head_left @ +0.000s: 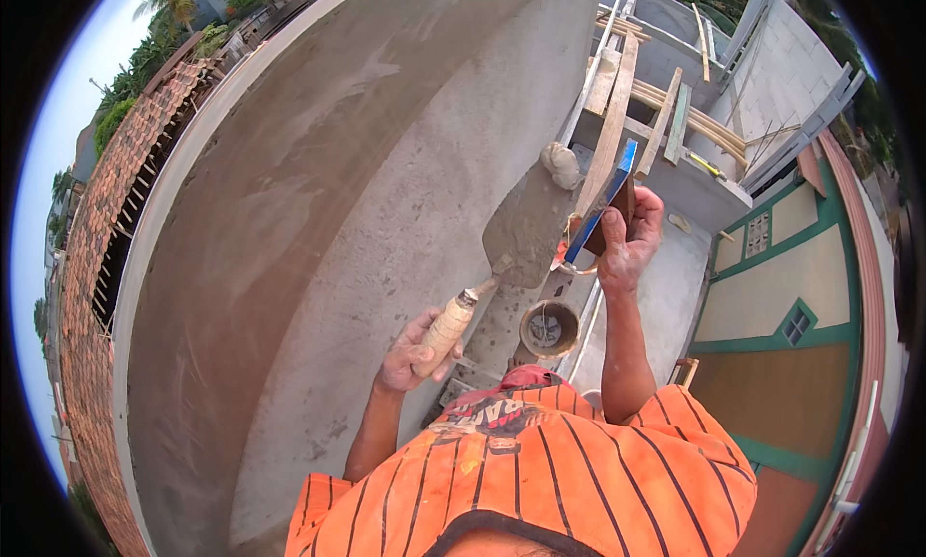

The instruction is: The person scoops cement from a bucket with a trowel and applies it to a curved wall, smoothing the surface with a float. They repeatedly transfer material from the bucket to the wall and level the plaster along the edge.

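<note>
Beyond the orange striped shirt (540,470), the left hand (410,354) curls closed round the handle (446,337) of a mortar-coated trowel (529,229); the right hand (632,244) grips a blue-edged board (603,200) just beside the trowel. Below stands a bucket (570,324); planks (612,123) lie past the right edge of the plastered wall (376,239).

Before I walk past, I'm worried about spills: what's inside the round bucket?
Inside the bucket, grey contents show low down; whether liquid or solid, I cannot tell. Whatever lies beneath their surface is covered.
</note>
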`<act>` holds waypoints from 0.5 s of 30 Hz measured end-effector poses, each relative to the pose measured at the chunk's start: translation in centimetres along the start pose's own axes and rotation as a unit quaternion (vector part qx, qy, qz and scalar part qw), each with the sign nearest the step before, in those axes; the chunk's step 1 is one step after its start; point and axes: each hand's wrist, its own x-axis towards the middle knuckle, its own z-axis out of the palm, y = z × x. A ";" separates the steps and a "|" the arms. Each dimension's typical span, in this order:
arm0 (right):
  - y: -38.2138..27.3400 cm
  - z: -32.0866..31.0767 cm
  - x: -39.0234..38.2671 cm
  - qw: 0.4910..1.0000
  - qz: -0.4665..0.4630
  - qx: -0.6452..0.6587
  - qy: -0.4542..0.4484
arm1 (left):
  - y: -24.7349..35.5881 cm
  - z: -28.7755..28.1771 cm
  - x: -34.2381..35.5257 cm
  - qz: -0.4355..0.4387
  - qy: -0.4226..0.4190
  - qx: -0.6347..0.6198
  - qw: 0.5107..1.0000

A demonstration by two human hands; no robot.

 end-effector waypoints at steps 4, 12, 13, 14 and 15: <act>0.5 -0.1 0.1 0.999 0.001 0.040 -0.001 | -0.6 0.2 -0.4 0.014 0.052 0.073 0.996; 1.4 -1.2 -0.6 0.986 0.078 0.120 -0.084 | -2.3 1.2 -3.7 0.047 0.039 0.033 0.998; 1.4 -1.2 -1.0 0.982 0.113 0.125 -0.089 | -2.4 1.6 -4.7 0.020 0.054 0.042 0.997; 1.5 -1.4 -1.6 0.967 0.106 0.187 -0.138 | -2.8 1.9 -6.0 0.003 0.063 0.052 0.997; 1.6 -1.5 -2.2 0.950 0.124 0.230 -0.171 | -3.2 2.6 -7.4 -0.012 0.073 0.062 0.995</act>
